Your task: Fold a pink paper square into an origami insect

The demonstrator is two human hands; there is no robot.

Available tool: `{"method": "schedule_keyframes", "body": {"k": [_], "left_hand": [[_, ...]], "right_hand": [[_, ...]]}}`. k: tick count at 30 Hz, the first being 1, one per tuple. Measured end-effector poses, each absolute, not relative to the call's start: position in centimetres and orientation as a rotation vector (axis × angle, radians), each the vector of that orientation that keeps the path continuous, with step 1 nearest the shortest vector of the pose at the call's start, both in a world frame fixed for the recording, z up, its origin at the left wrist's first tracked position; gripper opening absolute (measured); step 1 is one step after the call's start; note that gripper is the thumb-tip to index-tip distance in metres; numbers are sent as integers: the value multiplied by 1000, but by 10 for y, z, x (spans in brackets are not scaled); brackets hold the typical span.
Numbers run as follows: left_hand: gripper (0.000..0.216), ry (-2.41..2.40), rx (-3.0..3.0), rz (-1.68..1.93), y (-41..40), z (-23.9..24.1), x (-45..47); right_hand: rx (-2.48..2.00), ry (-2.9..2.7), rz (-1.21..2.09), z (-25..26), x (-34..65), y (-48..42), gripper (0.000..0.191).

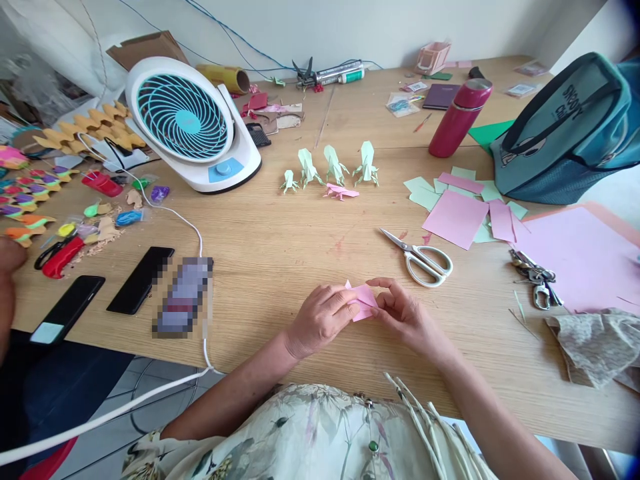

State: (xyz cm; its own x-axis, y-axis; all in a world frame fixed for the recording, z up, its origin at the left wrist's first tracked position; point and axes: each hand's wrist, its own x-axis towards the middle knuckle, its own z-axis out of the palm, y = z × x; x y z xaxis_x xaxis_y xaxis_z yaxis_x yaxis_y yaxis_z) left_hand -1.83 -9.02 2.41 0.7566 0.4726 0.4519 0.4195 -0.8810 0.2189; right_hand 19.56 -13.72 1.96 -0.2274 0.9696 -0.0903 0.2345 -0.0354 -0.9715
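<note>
A small folded piece of pink paper (364,301) is between my hands, just above the front of the table. My left hand (323,319) is closed on its left side, fingers lying over the paper. With thumb and fingers, my right hand (403,313) pinches its right edge. Beyond my hands lie white-handled scissors (424,260), blades pointing to the upper left. Farther back stand several pale green folded paper figures (334,165), with a pink folded figure (341,191) in front of them.
Pink and green paper sheets (457,219) lie to the right, near a magenta flask (460,119), a teal bag (565,133) and keys (537,279). On the left are a white fan (187,123), phones (140,280) and a cable (201,250). Another person's arm (9,280) shows at the left edge.
</note>
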Motion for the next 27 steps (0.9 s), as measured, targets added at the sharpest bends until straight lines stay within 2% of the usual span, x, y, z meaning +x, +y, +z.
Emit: {"method": "schedule_keyframes", "body": {"k": [6,9,12,18,27], "left_hand": [[23,692,2746,663,-94,17,-16],[23,729,2756,645,-96,14,-17],[19,739,2762,664,-97,13,-17],[21,696,2753,652,-96,15,-17],[19,733,2785,609,-96,13,-22]], "right_hand": [[-1467,-2029,842,24,202,-143,5],[-1425,-2151,631,19,204,-149,3],[-1352,-2211,501,15,202,-154,9],[-1247,-2295,474,12,189,-152,15],[-1301,-2179,600,9,190,-152,13]]}}
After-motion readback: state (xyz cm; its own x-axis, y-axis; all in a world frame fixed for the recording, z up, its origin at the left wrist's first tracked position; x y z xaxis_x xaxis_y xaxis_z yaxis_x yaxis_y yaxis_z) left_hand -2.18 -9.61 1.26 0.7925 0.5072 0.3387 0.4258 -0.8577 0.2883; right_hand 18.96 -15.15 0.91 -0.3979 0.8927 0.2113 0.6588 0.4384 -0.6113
